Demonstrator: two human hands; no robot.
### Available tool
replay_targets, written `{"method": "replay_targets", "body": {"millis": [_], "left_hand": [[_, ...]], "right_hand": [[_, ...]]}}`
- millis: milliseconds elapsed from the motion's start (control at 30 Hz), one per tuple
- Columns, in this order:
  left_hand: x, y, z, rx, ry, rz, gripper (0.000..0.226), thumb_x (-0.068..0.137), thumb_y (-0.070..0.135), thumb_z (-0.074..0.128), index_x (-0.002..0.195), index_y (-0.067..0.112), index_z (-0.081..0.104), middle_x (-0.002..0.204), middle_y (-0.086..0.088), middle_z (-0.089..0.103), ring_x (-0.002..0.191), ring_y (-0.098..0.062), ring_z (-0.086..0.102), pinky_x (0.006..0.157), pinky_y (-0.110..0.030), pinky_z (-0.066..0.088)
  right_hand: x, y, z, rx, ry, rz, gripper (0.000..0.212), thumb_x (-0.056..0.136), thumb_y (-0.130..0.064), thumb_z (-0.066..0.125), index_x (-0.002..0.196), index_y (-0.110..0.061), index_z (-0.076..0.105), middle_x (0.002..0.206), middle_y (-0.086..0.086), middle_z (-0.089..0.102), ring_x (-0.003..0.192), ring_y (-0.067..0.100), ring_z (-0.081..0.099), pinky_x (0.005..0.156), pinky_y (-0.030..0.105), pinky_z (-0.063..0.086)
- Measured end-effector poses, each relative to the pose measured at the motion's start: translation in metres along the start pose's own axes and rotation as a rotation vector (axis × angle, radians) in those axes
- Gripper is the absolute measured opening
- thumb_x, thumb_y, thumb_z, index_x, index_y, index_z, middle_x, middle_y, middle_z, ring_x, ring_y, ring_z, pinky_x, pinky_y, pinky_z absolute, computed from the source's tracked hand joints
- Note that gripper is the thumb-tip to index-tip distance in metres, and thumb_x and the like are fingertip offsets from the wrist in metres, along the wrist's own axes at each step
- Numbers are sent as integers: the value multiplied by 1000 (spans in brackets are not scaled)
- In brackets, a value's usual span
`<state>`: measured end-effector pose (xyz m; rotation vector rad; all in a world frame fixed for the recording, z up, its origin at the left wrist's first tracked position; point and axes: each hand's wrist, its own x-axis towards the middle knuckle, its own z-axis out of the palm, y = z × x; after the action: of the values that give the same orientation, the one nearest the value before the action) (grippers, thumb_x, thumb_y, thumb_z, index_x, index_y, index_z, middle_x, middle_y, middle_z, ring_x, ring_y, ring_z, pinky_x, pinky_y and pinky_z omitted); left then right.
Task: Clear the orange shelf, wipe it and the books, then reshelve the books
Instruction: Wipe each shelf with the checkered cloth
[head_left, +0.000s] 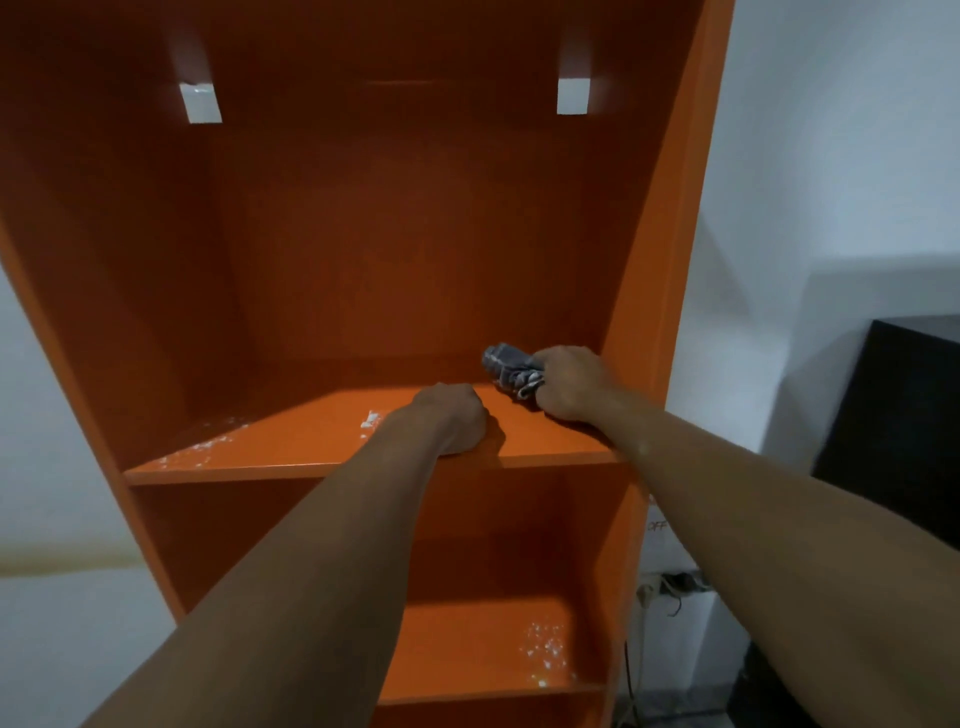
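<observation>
Place: indoor room, a home or a small office; I can't tell which.
Furniture: tall orange bookcase (670, 260) standing at the wall, with open compartments of plain glossy board.
Walls: plain white wall (831, 130) on both sides of it.
Right side: black boxy unit (898, 415), only partly in view.
Wiring: white sockets (670, 583) with plugs and cables low by the wall, and a label (657, 526) reading "OFF" above them.
Dirt: white flecks (208, 446) on the shelf board (311, 441), more on the board below.
Chore cue: grey cloth (511, 371) bunched in my right hand (569, 384).
</observation>
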<state>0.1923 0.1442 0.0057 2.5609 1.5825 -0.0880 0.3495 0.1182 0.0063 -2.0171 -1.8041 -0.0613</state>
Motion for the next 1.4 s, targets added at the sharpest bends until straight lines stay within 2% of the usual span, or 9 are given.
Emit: {"method": "replay_targets", "body": {"millis": [100, 300, 433, 567, 733, 833, 1000, 1133, 1400], "left_hand": [[1, 1, 0, -8, -1, -16, 40, 104, 25, 29, 134, 12, 52, 136, -14, 52, 118, -34, 53, 90, -37, 42], [-2, -3, 0, -24, 17, 5, 31, 102, 32, 39, 119, 12, 55, 109, -11, 58, 88, -28, 54, 75, -35, 43], [1, -5, 3, 88, 3, 26, 30, 101, 29, 40, 115, 13, 61, 115, -10, 62, 89, -29, 57, 75, -36, 47], [-1, -5, 0, 32, -30, 19, 31, 100, 29, 37, 113, 17, 62, 117, -11, 61, 86, -29, 55, 77, -36, 46], [-6, -5, -7, -92, 4, -13, 32, 102, 31, 41, 124, 12, 54, 119, -12, 58, 100, -32, 57, 89, -42, 49], [-12, -8, -17, -107, 74, -57, 25, 104, 27, 37, 108, 9, 54, 106, -11, 59, 92, -28, 57, 80, -38, 48], [-19, -43, -20, -198, 149, -121, 29, 104, 24, 37, 116, 11, 60, 111, -12, 62, 101, -27, 61, 94, -43, 51], [-24, -76, -19, -161, 122, -198, 22, 103, 19, 39, 101, 11, 60, 92, -6, 62, 81, -17, 60, 70, -30, 49], [-27, -125, -24, -86, 65, -342, 33, 103, 33, 40, 118, 14, 62, 111, -9, 64, 101, -25, 63, 95, -41, 51]], "right_hand": [[-5, 2, 10, -37, 0, -7, 33, 84, -19, 54, 115, -26, 63, 88, -3, 61, 80, 21, 54, 66, 30, 37], [-60, 3, -1, 8, 8, -139, 17, 83, -13, 57, 95, -24, 60, 78, -4, 48, 67, 17, 47, 53, 28, 34], [-121, 10, -13, -21, 17, -272, 11, 83, -14, 65, 92, -20, 64, 86, 1, 56, 77, 20, 52, 69, 37, 47], [-160, 5, -23, 19, -211, -231, 20, 85, -10, 68, 91, -28, 61, 94, -8, 60, 84, 5, 54, 78, 29, 53], [-107, -15, -38, 206, 78, -204, 19, 86, -9, 67, 93, -27, 65, 78, -13, 61, 73, 9, 56, 64, 26, 46], [-47, -12, -16, 156, 187, -102, 14, 83, -12, 67, 89, -24, 63, 81, -5, 63, 79, 19, 59, 65, 33, 46], [9, 1, 30, -14, 128, 120, 26, 87, -18, 59, 112, -22, 63, 112, 10, 63, 105, 35, 54, 85, 38, 45], [29, -14, 32, -30, -17, 204, 29, 87, -32, 52, 111, -19, 62, 101, 9, 63, 101, 32, 59, 84, 37, 43], [9, -43, 36, 16, -129, -114, 23, 84, -48, 44, 98, -38, 59, 96, -4, 67, 95, 29, 63, 77, 36, 48]]}}
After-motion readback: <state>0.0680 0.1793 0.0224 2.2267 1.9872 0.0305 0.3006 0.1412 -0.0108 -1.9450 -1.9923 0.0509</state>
